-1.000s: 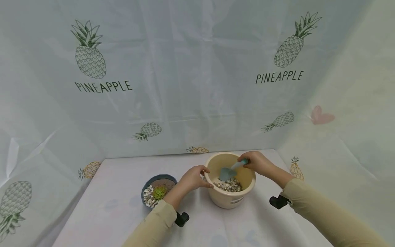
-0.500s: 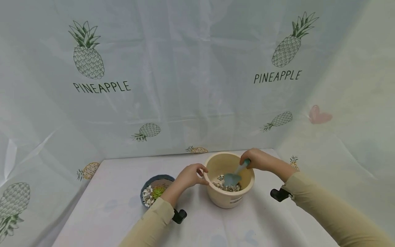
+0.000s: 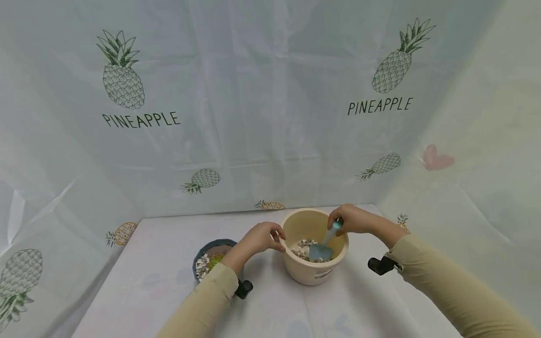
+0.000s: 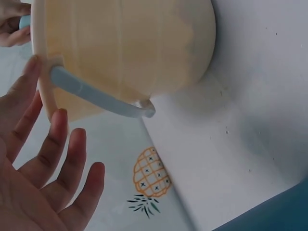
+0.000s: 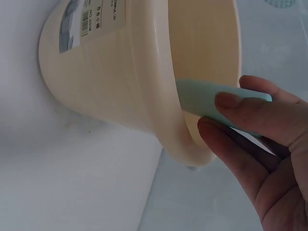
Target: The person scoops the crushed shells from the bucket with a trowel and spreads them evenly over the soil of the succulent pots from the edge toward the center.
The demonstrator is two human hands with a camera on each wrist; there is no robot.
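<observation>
A cream plastic bucket stands upright on the table, with small mixed pebbles on its bottom. My left hand pinches the bucket's left rim between thumb and fingers; in the left wrist view the other fingers spread outside the wall, near the blue-grey bucket handle. At the opposite side, my right hand grips a light-blue toy shovel by its handle. Its blade rests among the pebbles near the front wall. In the right wrist view, the bucket wall hides the blade.
Left of the bucket sits a blue-grey bowl with a green succulent and white stones, partly hidden by my left forearm. Behind the table hangs a pineapple-print curtain.
The shovel's blade has gone down into the pebbles and shifted toward the front right of the bucket, its handle now steeper. The left hand has kept hold of the rim.
</observation>
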